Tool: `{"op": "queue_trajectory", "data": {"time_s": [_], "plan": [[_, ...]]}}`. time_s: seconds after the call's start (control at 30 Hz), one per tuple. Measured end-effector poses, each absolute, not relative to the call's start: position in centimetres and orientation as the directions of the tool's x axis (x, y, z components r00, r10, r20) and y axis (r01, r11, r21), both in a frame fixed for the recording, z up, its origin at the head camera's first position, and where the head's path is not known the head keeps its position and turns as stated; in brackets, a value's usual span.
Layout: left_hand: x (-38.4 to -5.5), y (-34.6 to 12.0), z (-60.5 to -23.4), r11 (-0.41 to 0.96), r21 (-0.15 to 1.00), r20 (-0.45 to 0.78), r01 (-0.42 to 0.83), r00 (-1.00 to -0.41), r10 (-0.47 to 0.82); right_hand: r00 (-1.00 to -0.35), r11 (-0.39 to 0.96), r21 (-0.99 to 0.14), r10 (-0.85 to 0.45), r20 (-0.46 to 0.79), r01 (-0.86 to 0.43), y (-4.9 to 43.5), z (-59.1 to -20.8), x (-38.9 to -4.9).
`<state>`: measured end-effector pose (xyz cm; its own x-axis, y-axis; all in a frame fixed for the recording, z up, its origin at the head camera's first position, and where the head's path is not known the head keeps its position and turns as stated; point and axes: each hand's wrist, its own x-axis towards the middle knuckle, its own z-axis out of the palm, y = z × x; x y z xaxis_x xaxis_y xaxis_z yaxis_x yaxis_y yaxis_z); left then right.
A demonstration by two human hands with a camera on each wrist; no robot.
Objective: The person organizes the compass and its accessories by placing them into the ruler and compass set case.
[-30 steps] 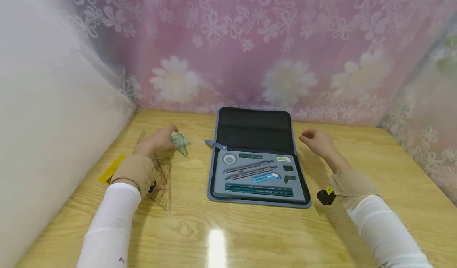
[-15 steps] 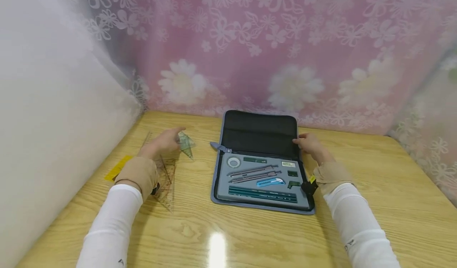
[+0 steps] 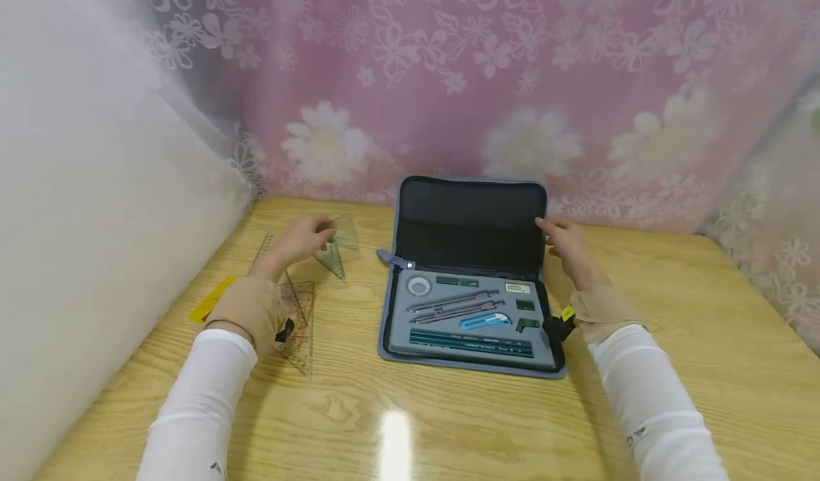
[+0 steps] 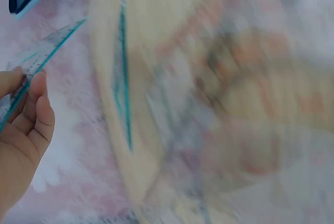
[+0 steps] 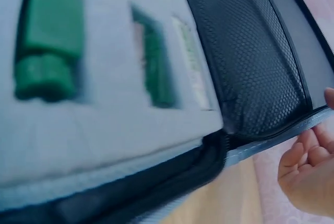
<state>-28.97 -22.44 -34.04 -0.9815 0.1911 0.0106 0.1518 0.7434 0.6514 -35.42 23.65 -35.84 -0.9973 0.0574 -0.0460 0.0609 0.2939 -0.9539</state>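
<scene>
Thumb and fingers of my left hand (image 3: 301, 240) pinch a clear set square (image 4: 55, 44), raised off the table. Close by it, a second set square with a green edge (image 4: 122, 78) lies on the table. My right hand (image 3: 569, 247) grips the right edge of the lid (image 3: 470, 225) of an open zip case (image 5: 255, 41), thumb on the inner side and fingers behind. The lid stands tilted up. The case's grey foam insert (image 3: 400, 331) holds dark green pencils (image 3: 470, 343), two compasses (image 3: 455, 300), a blue cutter (image 3: 485, 321) and a tape roll (image 3: 419, 286).
Under and beside my left forearm lie larger clear rulers (image 3: 297, 324) and a yellow ruler or template (image 3: 211, 299), partly hidden. A white eraser (image 3: 517, 288) and small green pieces (image 3: 525, 304) fill other slots. A floral curtain (image 3: 410, 75) hangs behind the table.
My right hand has come in from the right and taken the lid's edge, which now stands higher. My left hand has lifted one set square off the other.
</scene>
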Motion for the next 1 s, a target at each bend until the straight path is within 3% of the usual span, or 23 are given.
{"op": "queue_trajectory", "data": {"time_s": [0.23, 0.53, 0.67, 0.8, 1.0], "plan": [[-29.1, -18.5, -31.9, 0.679, 0.700, 0.110, 0.219, -0.973, 0.201, -0.991, 0.154, -0.984, 0.090, 0.103, -0.088, 24.9, -32.6, -34.9], [-29.0, -10.3, -28.9, 0.586, 0.688, 0.319, 0.428, -0.904, 0.286, -0.935, 0.512, -0.808, 0.024, 0.354, -0.293, 25.3, -29.3, -34.3], [-30.2, -6.0, -29.0, 0.561, 0.632, 0.427, 0.534, -0.845, 0.323, -0.925, 0.564, -0.767, 0.014, 0.379, -0.306, 25.1, -28.8, -34.2], [-31.6, -2.2, -30.1, 0.597, 0.538, 0.454, 0.595, -0.801, 0.390, -0.926, 0.578, -0.756, 0.003, 0.378, -0.307, 25.1, -29.2, -34.1], [-32.8, 1.3, -31.9, 0.756, 0.428, 0.371, 0.496, -0.859, 0.353, -0.931, 0.705, -0.639, -0.080, 0.357, -0.306, 24.9, -29.9, -34.2]]}}
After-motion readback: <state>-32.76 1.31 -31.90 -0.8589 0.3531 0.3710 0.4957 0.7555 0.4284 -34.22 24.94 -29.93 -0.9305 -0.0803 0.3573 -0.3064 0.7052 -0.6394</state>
